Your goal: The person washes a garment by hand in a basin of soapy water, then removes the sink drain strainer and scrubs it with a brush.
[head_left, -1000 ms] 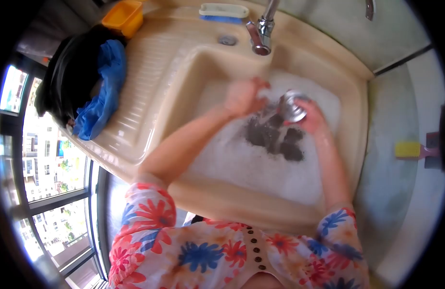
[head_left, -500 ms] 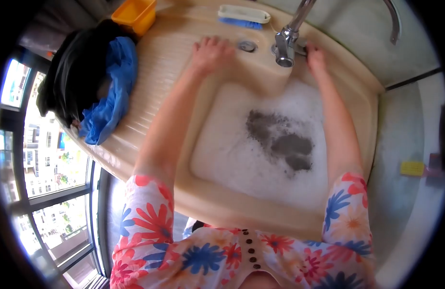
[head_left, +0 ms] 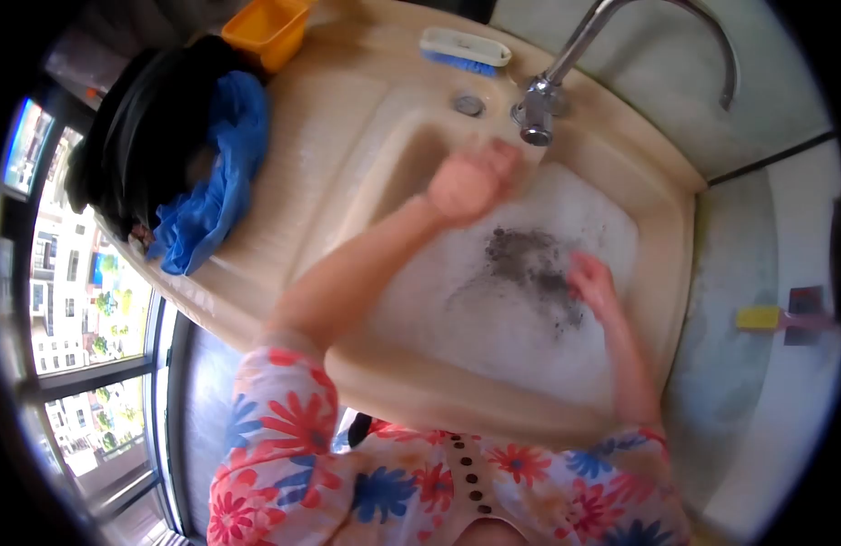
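Observation:
My left hand (head_left: 473,185) is over the near-left side of the tap, just above the foam. Its fingers are smeared by motion, so I cannot make out how they are held; nothing shows in it. Lower on the right, my right hand (head_left: 595,287) hovers at the suds with its fingers loosely apart and holds nothing visible. White foam (head_left: 429,305) fills the beige sink (head_left: 429,396), with a dark grey patch of water (head_left: 529,259) in the middle. Above the basin stands a chrome tap (head_left: 536,123); no water stream is visible from it.
Black cloth (head_left: 134,127) and blue cloth (head_left: 229,155) lie heaped on the ribbed washboard (head_left: 320,136) at left. Behind are a yellow-orange container (head_left: 270,36), a brush with blue bristles (head_left: 466,50) and a round drain cap (head_left: 468,106). A window (head_left: 84,318) is at left.
My left hand has left the sink's back ledge and moved right, towards the tap. My right hand has come away from beside the tap, down over the foam. The dark patch has shrunk and shifted.

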`<action>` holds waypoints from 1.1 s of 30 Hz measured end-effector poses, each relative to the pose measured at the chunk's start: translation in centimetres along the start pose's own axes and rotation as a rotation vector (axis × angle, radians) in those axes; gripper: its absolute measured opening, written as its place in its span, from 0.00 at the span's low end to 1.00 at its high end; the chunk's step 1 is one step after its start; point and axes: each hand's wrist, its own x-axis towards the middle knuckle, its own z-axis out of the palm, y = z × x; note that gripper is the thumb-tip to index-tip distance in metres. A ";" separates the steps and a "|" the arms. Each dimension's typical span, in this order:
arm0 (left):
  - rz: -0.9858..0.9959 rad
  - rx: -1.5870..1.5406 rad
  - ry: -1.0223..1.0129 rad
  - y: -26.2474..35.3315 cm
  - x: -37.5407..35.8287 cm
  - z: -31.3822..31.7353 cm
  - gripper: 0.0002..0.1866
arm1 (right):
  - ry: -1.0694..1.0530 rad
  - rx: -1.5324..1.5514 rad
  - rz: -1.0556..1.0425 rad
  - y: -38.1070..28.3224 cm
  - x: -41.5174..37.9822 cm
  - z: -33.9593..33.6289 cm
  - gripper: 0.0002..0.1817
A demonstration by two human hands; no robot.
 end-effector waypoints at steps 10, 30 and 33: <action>-0.487 0.133 -0.077 -12.7 7.8 2.7 0.14 | 0.069 0.104 0.047 6.0 -4.9 0.6 0.12; -0.175 -0.040 -0.148 -14.4 6.4 1.7 0.13 | 0.064 0.117 0.157 6.9 -4.2 -0.7 0.12; -0.235 0.011 -0.162 -12.0 6.7 0.6 0.16 | 0.062 0.105 0.161 7.6 -4.2 -0.9 0.12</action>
